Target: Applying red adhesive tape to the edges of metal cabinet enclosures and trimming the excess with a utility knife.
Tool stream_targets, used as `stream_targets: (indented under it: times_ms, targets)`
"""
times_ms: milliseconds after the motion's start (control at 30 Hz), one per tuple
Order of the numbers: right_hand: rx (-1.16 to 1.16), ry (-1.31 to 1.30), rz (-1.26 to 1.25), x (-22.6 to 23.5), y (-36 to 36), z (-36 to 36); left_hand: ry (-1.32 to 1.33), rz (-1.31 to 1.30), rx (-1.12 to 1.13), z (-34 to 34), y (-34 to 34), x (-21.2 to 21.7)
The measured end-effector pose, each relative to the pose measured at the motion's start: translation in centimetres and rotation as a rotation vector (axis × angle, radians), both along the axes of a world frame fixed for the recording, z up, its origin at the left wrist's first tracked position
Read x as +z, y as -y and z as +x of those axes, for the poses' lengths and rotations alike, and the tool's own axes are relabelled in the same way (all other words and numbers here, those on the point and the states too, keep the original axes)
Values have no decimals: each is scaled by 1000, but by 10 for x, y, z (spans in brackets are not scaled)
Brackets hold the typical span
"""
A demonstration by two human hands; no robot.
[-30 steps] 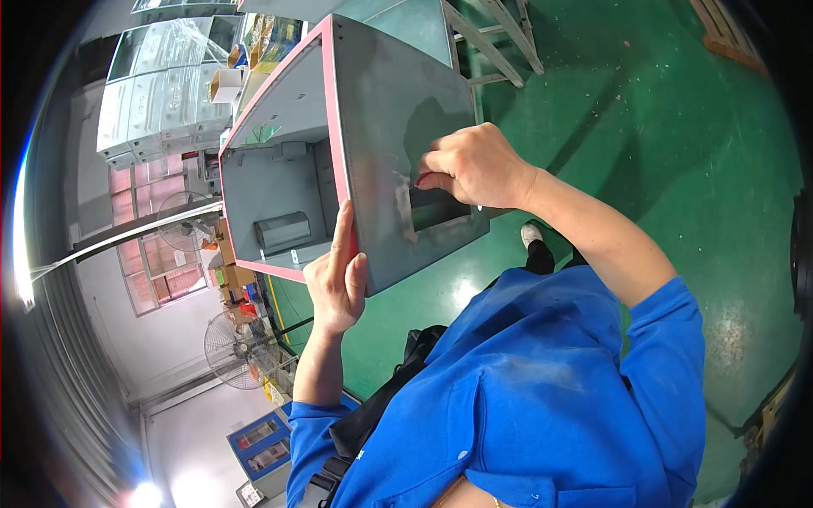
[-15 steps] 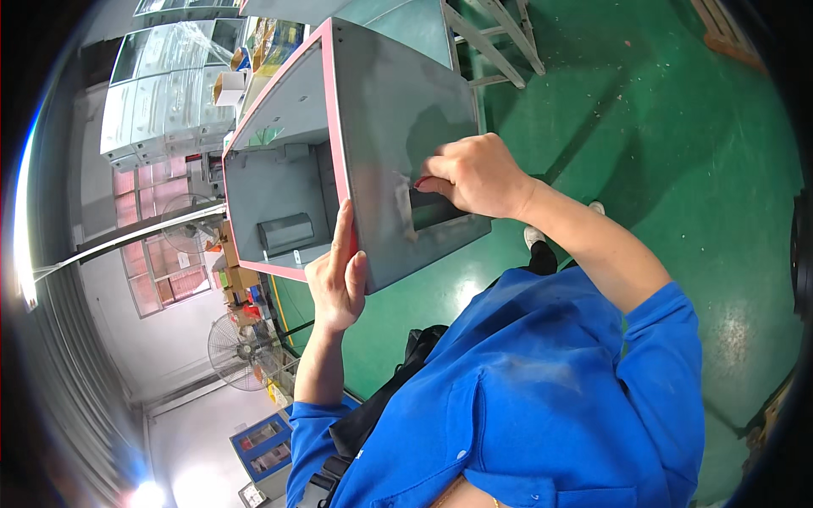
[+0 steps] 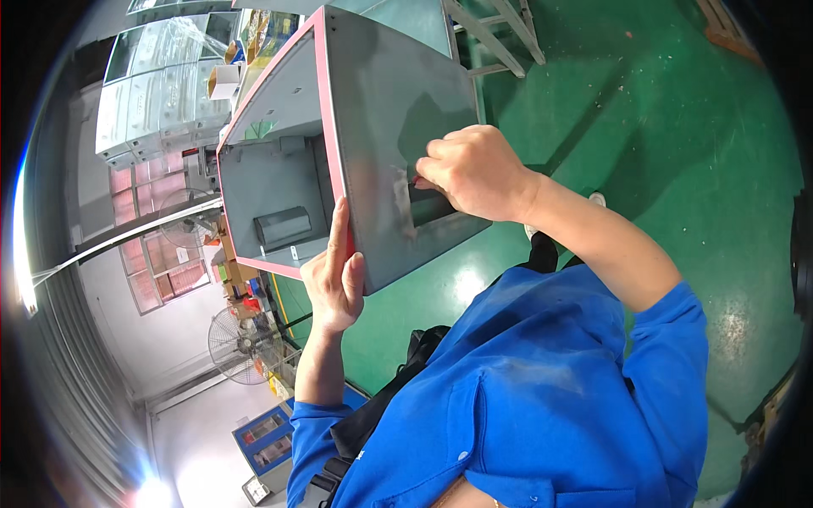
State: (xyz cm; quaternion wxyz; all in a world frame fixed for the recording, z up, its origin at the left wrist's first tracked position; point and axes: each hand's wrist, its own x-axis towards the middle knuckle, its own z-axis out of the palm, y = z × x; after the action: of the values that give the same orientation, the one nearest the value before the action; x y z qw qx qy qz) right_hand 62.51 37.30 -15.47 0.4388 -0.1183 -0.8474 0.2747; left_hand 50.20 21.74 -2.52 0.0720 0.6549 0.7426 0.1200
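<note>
A grey metal cabinet (image 3: 381, 102) with pink edging (image 3: 329, 110) stands before me, one side gaping open. Its near panel has a rectangular cutout (image 3: 432, 207), bordered by a pale, rubbed strip. My right hand (image 3: 487, 173) pinches a small piece of red sandpaper (image 3: 420, 182) at the cutout's upper left corner; most of that piece is hidden by the fingers. My left hand (image 3: 334, 284) grips the cabinet's pink-edged lower corner, its index finger stretched along the edging and its thumb toward the near panel. The other fingers are partly hidden.
Wrapped pale metal boxes (image 3: 157, 93) are stacked at upper left. A floor fan (image 3: 246, 343) and a blue-framed cabinet (image 3: 264, 440) stand at lower left. Light trestle legs (image 3: 500, 38) rise beyond the cabinet. Green floor (image 3: 669, 161) stretches to the right.
The right hand has shifted slightly up and left along the cutout, and its wrist has turned a little. My left hand keeps its place on the edge. The view has tilted slightly.
</note>
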Motion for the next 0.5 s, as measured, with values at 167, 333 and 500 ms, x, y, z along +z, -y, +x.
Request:
stream_targets:
  times_ms: [167,333,500]
  targets:
    - [24,22,76,5,-2,1,-32,18,-25,-2,0,-2]
    - [28,75,103,10,0,7,-28,31,-40,-4,0,-3]
    - [-12,65,8,4,6,8,-32,16,-36,-5,0,-2]
